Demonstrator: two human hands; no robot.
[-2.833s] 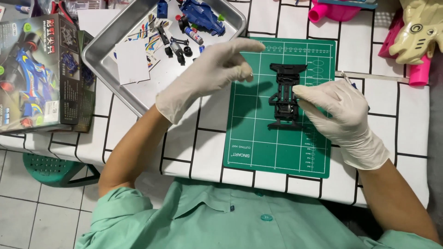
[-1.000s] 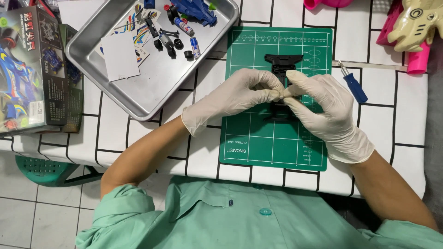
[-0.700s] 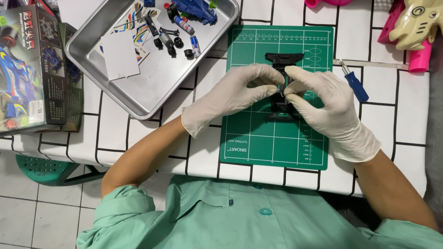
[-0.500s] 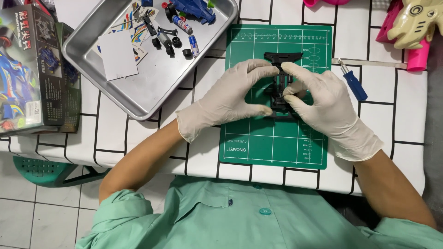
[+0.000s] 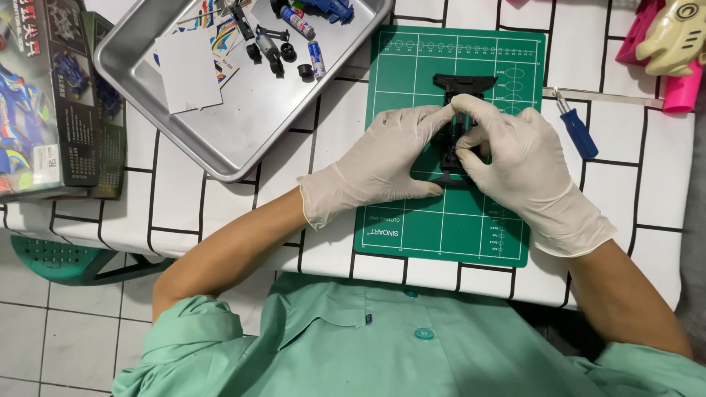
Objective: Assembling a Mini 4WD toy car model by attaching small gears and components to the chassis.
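While both gloved hands are meeting over the middle of the green cutting mat (image 5: 412, 213), the black toy-car chassis (image 5: 462, 87) is lying lengthwise on it, its front bumper showing just above the fingers. The left hand (image 5: 382, 165) is bracing the chassis from the left side, fingers curled against it, thumb resting on the mat. The right hand (image 5: 518, 165) is closing on the chassis from the right, its fingertips pinching at the middle section; whether a small part is sitting between them I cannot tell, since the fingers are covering it.

Done well, this step is probably calling for a steady left-hand brace, so the chassis is not sliding on the mat, and light, straight pressure from the right fingertips rather than a twist.

In the upper left of the frame, the metal tray (image 5: 243, 140) is holding loose wheels, batteries and sticker sheets. At the right, a blue-handled screwdriver (image 5: 577, 129) is lying beside the mat, untouched.
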